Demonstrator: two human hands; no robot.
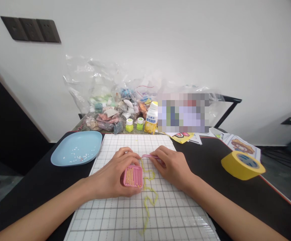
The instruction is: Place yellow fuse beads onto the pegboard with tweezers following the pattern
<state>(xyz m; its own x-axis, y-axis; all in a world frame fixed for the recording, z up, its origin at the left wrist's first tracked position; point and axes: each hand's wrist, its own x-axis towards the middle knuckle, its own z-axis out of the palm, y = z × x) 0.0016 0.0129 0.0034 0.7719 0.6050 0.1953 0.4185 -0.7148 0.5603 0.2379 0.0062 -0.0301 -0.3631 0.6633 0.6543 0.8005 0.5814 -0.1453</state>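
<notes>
My left hand (114, 175) is closed around a small pink square tray (132, 176) with ridged slots holding yellow beads. It rests on a white gridded mat (160, 214). My right hand (172, 165) pinches thin pink tweezers (149, 156), whose tip points left toward my left fingers just above the tray. A wavy line of small yellow beads (149, 192) runs down the mat from between my hands toward the near edge.
A light blue plate (76, 149) with scattered white beads lies left of the mat. A yellow tape roll (242, 164) sits right. Behind the mat stand small jars (129, 125), a white and yellow bottle (152, 118), plastic bead bags (105, 110) and pattern sheets (240, 145).
</notes>
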